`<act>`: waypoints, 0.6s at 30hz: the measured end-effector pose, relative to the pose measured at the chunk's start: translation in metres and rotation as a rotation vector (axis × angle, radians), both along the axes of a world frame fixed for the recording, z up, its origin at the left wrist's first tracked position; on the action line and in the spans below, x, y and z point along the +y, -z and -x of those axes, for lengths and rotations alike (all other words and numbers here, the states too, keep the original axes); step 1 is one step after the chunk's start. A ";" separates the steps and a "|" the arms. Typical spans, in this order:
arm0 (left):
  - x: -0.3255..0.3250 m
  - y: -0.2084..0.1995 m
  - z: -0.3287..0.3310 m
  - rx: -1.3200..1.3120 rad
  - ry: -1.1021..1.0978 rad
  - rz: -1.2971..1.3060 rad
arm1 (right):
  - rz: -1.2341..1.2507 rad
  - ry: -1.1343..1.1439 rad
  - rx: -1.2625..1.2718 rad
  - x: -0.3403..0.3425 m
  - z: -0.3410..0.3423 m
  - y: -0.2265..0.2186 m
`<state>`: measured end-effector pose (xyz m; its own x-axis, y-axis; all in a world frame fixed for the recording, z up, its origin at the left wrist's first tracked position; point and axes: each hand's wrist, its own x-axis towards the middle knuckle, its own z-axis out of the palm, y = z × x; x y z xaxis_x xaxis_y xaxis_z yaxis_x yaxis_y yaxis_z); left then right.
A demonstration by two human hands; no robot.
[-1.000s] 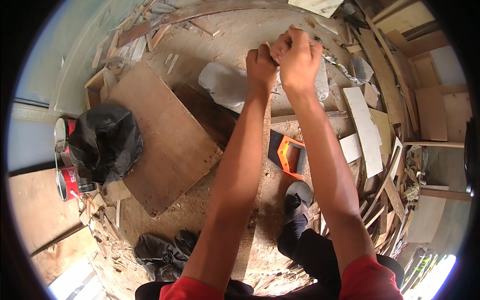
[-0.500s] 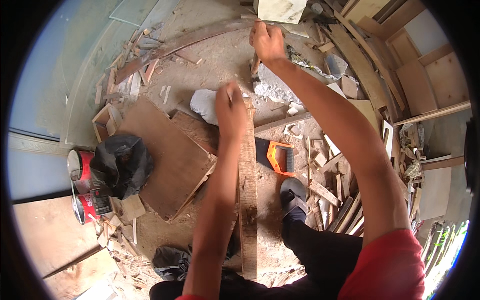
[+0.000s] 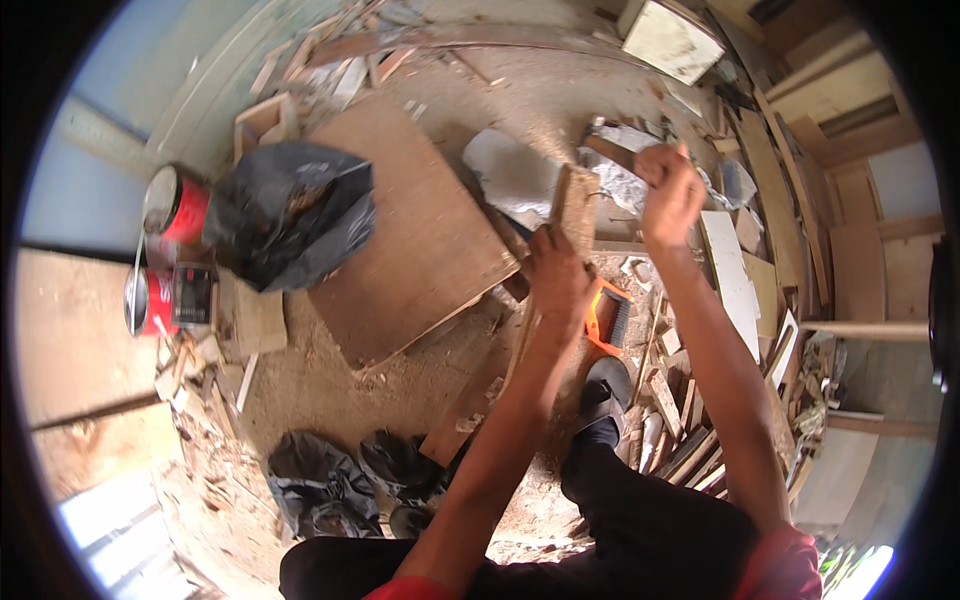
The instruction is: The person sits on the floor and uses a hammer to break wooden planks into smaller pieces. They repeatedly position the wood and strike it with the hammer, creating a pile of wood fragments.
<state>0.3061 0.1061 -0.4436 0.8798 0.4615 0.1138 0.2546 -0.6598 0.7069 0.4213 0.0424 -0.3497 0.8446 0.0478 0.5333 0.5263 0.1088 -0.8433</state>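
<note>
My left hand [image 3: 558,275] is closed around a long narrow wooden plank [image 3: 576,205], a little below its far end. A thin dark nail, apparently bent, sticks out near that end. To the right, my right hand [image 3: 668,190] is raised and closed on the wooden handle of what looks like a hammer [image 3: 612,152]; its far end lies over a pale rubble block and is hard to make out. An orange-handled handsaw [image 3: 606,318] rests on the floor just right of the plank, beside my sandalled foot [image 3: 605,390].
A brown board [image 3: 410,230] lies left of the plank, with a black plastic bag [image 3: 290,215] on its edge. Red paint cans [image 3: 185,205] stand farther left. Wood offcuts [image 3: 690,440] cover the right floor. A pale concrete chunk [image 3: 515,170] sits beyond the plank's end.
My left hand has slid from the plank's far end to a grip lower down. The plank has tilted rightward. My right hand has come down and nearer with the hammer. The view has shifted.
</note>
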 end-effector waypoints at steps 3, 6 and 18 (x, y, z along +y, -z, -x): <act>0.001 -0.022 0.006 0.046 -0.006 0.000 | 0.055 0.093 0.052 0.001 0.041 -0.020; -0.003 -0.040 0.013 -0.028 -0.017 0.081 | 0.226 -0.076 -0.246 -0.013 0.062 -0.030; 0.001 -0.083 0.042 -0.102 0.016 0.186 | 0.406 -0.084 -0.327 -0.019 0.132 -0.062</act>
<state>0.2642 0.1071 -0.3605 0.8753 0.4693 0.1165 0.1666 -0.5189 0.8384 0.2896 0.0230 -0.2878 0.6214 0.3655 0.6930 0.7727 -0.1389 -0.6194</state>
